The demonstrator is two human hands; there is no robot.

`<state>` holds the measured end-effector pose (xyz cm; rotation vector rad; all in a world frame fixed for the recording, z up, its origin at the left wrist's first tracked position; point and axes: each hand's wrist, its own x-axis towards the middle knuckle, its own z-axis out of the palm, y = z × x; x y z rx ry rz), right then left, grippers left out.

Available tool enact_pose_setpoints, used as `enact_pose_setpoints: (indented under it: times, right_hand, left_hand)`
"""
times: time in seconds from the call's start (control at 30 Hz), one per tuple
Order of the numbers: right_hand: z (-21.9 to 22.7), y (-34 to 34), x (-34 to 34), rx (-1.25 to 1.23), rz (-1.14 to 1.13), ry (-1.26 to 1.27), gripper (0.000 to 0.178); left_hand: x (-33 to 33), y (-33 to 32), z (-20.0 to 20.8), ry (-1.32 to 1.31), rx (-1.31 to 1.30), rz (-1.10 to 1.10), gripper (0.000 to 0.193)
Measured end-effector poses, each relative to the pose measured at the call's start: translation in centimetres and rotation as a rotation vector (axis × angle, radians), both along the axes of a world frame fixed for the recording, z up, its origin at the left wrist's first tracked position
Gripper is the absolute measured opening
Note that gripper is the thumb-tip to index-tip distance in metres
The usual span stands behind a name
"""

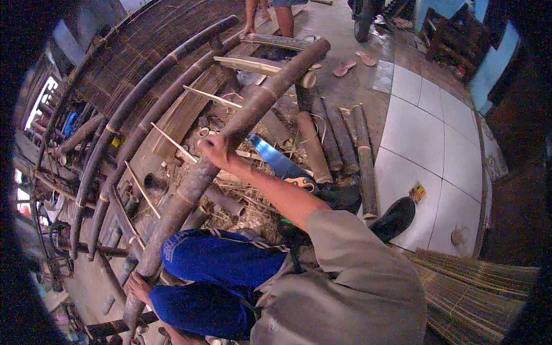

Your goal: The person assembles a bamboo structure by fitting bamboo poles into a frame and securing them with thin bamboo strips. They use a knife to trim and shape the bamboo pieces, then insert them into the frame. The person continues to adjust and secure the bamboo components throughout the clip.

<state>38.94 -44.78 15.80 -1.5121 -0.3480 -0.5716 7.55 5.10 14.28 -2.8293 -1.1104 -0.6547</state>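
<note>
Right grip (pixel 216 152) clasps the bamboo pole (pixel 191 183) mid-length, left grip (pixel 140 288) its lower part. A saw (pixel 276 158) lies near the pole.

Right hand (pixel 215 152) curled on thick bamboo pole (pixel 185 192); left hand (pixel 141 287) touches its lower part. Saw (pixel 275 157) lies near shavings (pixel 260 210).

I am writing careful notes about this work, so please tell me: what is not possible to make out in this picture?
All in the head view:
Left hand: its forearm is hidden behind the blue-trousered legs.
Right hand: its palm is hidden by its own back, so its grip on the bamboo pole is unclear.
Other person: upper body cut off by the top edge.
Yellow-and-red packet: print too small and blurred.
</note>
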Motion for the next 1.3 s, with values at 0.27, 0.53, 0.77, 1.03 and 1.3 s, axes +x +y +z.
enact_pose_setpoints:
  times: [0.27, 0.53, 0.77, 1.03, 1.3]
  right_hand:
    - [15.8, -10.1, 6.8, 0.04, -0.131, -0.25, 0.039]
    - [7.5, -20.3, 6.5, -0.512, -0.419, -0.188, 0.041]
    - [4.2, -19.8, 6.5, -0.433, -0.283, 0.132, 0.04]
    - [16.7, -23.5, -0.6, 0.068, -0.242, -0.034, 0.032]
    - [3.8, -28.8, 1.3, -0.632, -0.526, 0.126, 0.034]
  left_hand:
    - [-2.2, 0.0, -0.9, -0.086, -0.004, 0.021, 0.052]
    - [-3.6, 1.0, -3.8, -0.088, 0.074, -0.028, 0.054]
    - [-4.2, -1.2, -1.4, -0.199, 0.059, 0.022, 0.048]
    - [-7.1, -1.4, -1.7, -0.209, 0.113, 0.08, 0.046]
    - [-6.0, -1.5, -1.9, -0.246, 0.117, 0.051, 0.044]
